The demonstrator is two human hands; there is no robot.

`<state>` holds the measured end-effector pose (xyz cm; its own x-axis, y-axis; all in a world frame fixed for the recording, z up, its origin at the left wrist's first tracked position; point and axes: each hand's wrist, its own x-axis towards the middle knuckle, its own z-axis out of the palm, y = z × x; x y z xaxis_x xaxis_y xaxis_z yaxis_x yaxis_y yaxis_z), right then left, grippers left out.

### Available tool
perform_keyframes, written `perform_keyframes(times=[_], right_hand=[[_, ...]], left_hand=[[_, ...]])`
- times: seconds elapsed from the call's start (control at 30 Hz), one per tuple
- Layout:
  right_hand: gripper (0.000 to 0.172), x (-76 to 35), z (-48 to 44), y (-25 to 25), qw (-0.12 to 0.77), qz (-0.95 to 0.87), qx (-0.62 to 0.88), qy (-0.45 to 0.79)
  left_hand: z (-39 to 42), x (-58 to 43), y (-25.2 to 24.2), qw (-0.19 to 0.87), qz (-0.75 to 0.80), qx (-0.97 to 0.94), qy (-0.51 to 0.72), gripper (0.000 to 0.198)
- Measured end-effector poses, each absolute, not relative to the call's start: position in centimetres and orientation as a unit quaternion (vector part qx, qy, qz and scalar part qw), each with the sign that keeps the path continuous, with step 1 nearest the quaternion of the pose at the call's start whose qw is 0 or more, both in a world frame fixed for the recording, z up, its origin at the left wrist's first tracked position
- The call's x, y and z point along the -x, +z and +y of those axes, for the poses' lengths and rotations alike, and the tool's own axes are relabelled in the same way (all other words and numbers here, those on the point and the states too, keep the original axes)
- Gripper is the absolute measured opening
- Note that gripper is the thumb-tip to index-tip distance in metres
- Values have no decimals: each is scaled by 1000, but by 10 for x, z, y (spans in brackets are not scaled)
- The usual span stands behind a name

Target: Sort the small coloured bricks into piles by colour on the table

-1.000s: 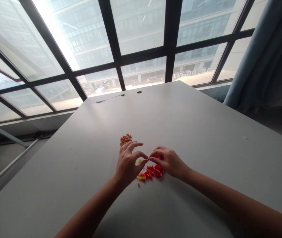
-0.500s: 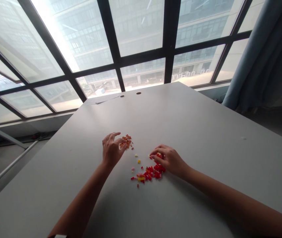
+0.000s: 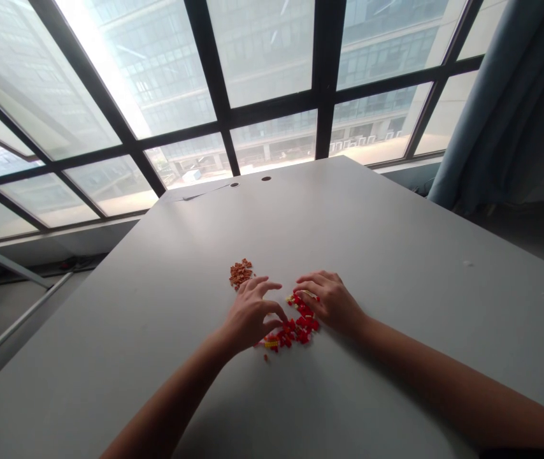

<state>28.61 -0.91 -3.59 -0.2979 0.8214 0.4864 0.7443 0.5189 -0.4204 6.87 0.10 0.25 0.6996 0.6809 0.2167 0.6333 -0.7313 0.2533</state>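
Observation:
Small toy building bricks lie in two groups. My left hand (image 3: 251, 315) reaches over the left side of the red brick pile (image 3: 304, 324), thumb and fingers apart, nothing visible between them. At the pile's upper right, my right hand (image 3: 333, 302) is curved over red and pale yellow bricks, its thumb and fingertips slightly apart. Its palm hides part of the pile. A yellow brick (image 3: 271, 344) shows below my left thumb, and one brown brick (image 3: 266, 358) lies nearer me. Beyond my left fingers sits a heap of orange-brown bricks (image 3: 241, 273).
The bricks rest on a large white table (image 3: 372, 223) with two round cable holes near its far edge. Dark-framed windows (image 3: 272, 105) stand behind it. A blue-grey curtain (image 3: 482, 127) hangs at the right, and a metal frame (image 3: 18, 322) is at the left.
My left hand has moved right and nearer me, from the orange-brown heap to the red pile. My right hand stays by the pile, its fingers slightly shifted.

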Motion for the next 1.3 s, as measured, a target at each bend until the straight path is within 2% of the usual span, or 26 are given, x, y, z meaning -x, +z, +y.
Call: perform_keyframes(times=[0.2, 0.4, 0.6, 0.73, 0.83, 0.93, 1.3], right_hand=[[21, -286, -9, -37, 343, -797, 493, 66], [19, -287, -8, -40, 345, -796, 493, 73], [20, -287, -7, -43, 348, -796, 491, 70], [20, -288, -6, -43, 347, -795, 493, 72], [20, -288, -7, -42, 347, -794, 494, 72], [20, -287, -7, -42, 345, -796, 493, 70], [20, -287, -7, -41, 343, -793, 498, 68]], left_hand=[[3, -69, -1, 82, 364, -915, 156, 10], [28, -47, 5, 41, 424, -878, 219, 6], [52, -27, 1, -15, 517, -808, 282, 15], [21, -26, 4, 32, 460, -828, 320, 7], [-16, -25, 11, 104, 387, -880, 254, 8], [-40, -23, 11, 122, 364, -901, 202, 10], [-42, -31, 0, 102, 360, -903, 209, 8]])
